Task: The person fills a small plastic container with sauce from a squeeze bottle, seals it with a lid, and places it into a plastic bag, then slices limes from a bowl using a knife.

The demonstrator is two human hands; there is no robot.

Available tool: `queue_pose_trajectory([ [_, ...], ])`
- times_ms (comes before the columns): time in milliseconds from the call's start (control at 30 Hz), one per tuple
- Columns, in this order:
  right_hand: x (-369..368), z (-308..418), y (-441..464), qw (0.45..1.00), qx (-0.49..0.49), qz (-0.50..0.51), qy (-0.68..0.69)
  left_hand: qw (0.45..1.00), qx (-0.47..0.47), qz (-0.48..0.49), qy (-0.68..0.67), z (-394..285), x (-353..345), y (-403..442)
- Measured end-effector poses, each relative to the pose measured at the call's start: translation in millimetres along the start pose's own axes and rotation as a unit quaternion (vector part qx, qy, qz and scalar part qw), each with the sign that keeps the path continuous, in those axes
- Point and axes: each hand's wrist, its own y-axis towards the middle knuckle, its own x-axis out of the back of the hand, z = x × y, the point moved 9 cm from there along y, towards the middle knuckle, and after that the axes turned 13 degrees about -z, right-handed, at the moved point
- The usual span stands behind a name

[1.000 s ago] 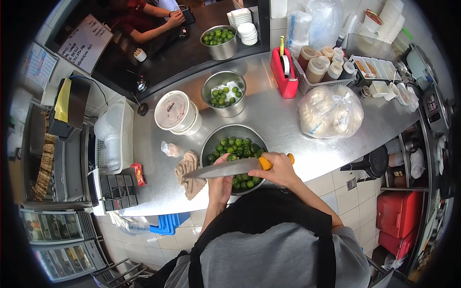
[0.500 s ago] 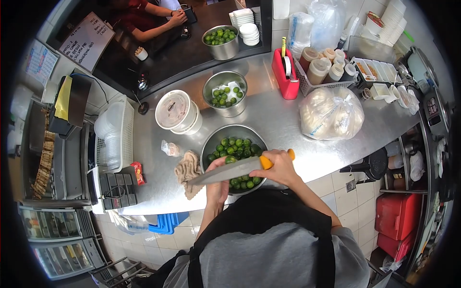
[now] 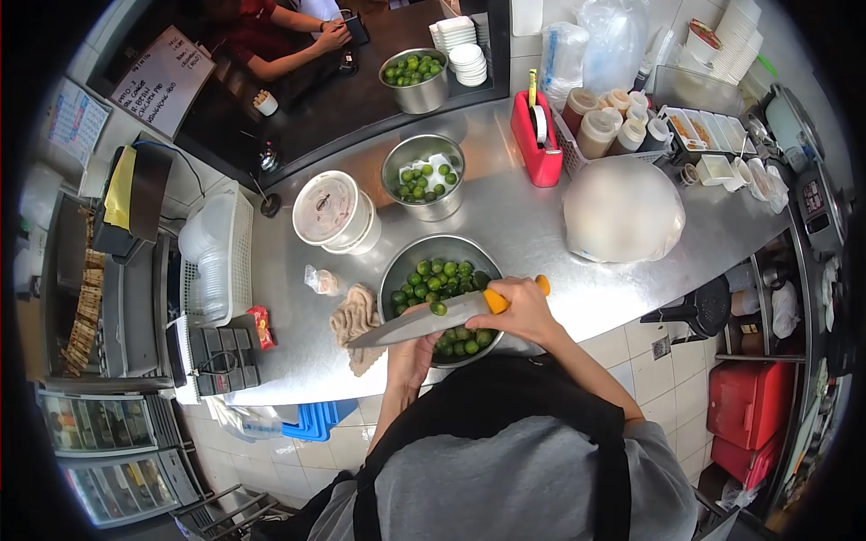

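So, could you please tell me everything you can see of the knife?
The knife has a long, broad, grey metallic-looking blade tapering to a point, and a yellow-orange handle mostly covered by the right grip closed around it. It slants across the nearest bowl, one flat face showing, its tip leftward, overlapping the cloth in view. The left grip is partly hidden behind the blade; contact there is unclear.

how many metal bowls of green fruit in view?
3: front bowl, below the knife; middle bowl, behind it on the counter; back bowl, on the dark ledge. More could be hidden.
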Motion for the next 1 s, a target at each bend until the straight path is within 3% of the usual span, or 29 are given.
queue_pose_trajectory([
  [167,-3.7,-10.2,-9.3,0.994,-0.08,0.042,0.053,0.996,-0.01,0.003,0.083,-16.2,-4.6,27.9],
  [200,-10.3,-14.3,-14.5,0.987,-0.12,0.075,0.08,0.986,-0.064,0.016,0.156,-30.8,-16.7,35.8],
  [267,-25.0,-20.6,-27.9,0.96,-0.199,0.142,0.135,0.978,-0.109,-0.032,0.176,-53.6,-33.9,64.5],
  [333,-28.3,-19.8,-31.8,0.95,-0.221,0.148,0.166,0.973,-0.18,0.016,0.146,-79.4,-74.0,74.0],
  [367,-28.0,-20.5,-33.9,0.944,-0.233,0.148,0.181,0.954,-0.223,0.017,0.198,-81.0,-78.7,82.3],
  [433,-27.0,-27.0,-37.6,0.946,-0.24,0.153,0.155,0.902,-0.309,0.024,0.3,-75.6,-78.3,104.5],
  [467,-27.2,-30.5,-38.9,0.947,-0.244,0.154,0.143,0.831,-0.373,0.052,0.41,-71.1,-83.9,105.2],
  [567,-28.2,-39.8,-43.4,0.946,-0.26,0.142,0.131,0.655,-0.286,0.15,0.683,-15.1,-75.6,121.2],
  [667,-27.5,-40.2,-42.8,0.947,-0.261,0.127,0.135,0.553,-0.33,0.135,0.753,8.7,-81.1,109.8],
  [767,-25.6,-37.7,-41.5,0.945,-0.265,0.128,0.143,0.526,-0.407,0.143,0.734,14.2,-84.7,103.0],
  [867,-25.6,-40.1,-41.5,0.949,-0.258,0.116,0.139,0.566,-0.371,0.148,0.721,3.3,-84.7,93.9],
  [967,-20.5,-38.3,-37.8,0.954,-0.249,0.105,0.132,0.792,-0.231,0.149,0.545,-8.8,-58.1,91.9],
  [1000,-17.2,-36.1,-35.7,0.958,-0.241,0.091,0.127,0.886,-0.135,0.169,0.409,-5.5,-50.8,83.5],
])
